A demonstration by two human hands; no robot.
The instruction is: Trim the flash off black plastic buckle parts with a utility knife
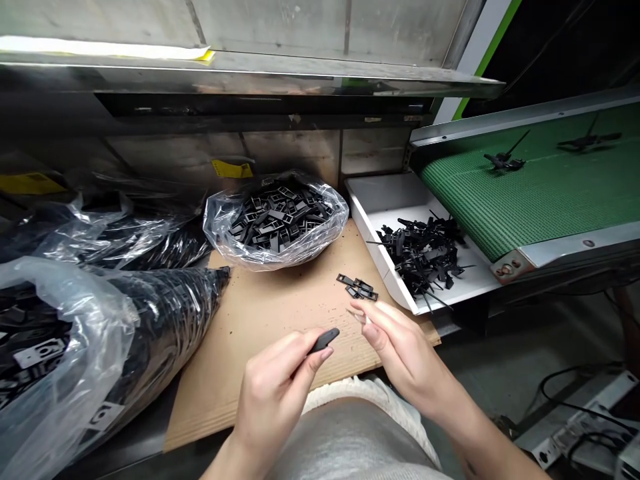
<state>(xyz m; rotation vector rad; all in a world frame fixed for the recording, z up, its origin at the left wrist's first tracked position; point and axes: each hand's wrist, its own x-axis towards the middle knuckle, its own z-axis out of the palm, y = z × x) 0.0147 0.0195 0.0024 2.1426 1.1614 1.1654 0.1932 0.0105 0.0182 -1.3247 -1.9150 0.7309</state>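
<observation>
My left hand [277,377] pinches a small, elongated black plastic piece [326,339] between thumb and fingertips, above the front of the cardboard sheet [280,303]. Just to the right, my right hand [400,343] is closed on a thin, pale pointed tool [357,315]; its kind is not clear, as the fingers cover most of it. The tool and the piece are apart. Beyond my right fingertips, several flat black plastic pieces [361,288] with rectangular openings lie on the cardboard.
A clear plastic bag [215,223] of black pieces stands at the back. Large filled bags [165,327] crowd the left. To the right, a white tray [373,233] holds spiky black parts, beside a green conveyor belt [550,193]. A metal shelf edge [300,81] spans the back.
</observation>
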